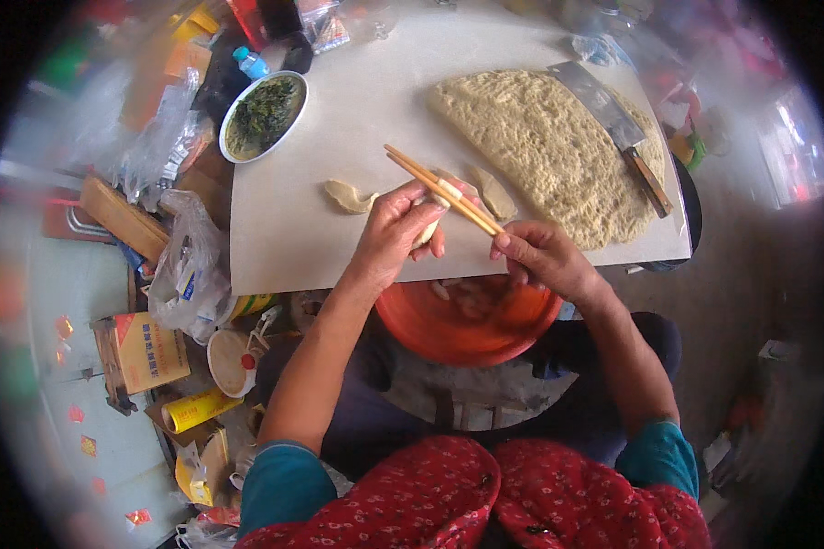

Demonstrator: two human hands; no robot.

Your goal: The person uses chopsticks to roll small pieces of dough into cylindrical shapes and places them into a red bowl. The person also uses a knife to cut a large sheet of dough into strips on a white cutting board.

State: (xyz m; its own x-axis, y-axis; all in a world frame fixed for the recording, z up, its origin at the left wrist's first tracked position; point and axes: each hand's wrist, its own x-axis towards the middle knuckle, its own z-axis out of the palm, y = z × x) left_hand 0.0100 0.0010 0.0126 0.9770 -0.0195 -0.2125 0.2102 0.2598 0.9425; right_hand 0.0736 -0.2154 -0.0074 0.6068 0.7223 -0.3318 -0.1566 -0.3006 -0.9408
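A pair of wooden chopsticks slants over the near edge of the white tabletop. My right hand grips their near ends. My left hand holds a pale dough-like strip, part of it wound around the chopsticks and part inside my palm. Loose strips lie on the table on both sides of my left hand: one curved strip to the left, another strip to the right. Beyond my right hand spreads a large spongy beige dough slab, with a cleaver lying flat across it.
Below the table edge, an orange basin holds liquid and pale pieces. A white-rimmed bowl of dark greens stands at the table's left, near a blue-capped bottle. Plastic bags, a cardboard box and a yellow can crowd the left.
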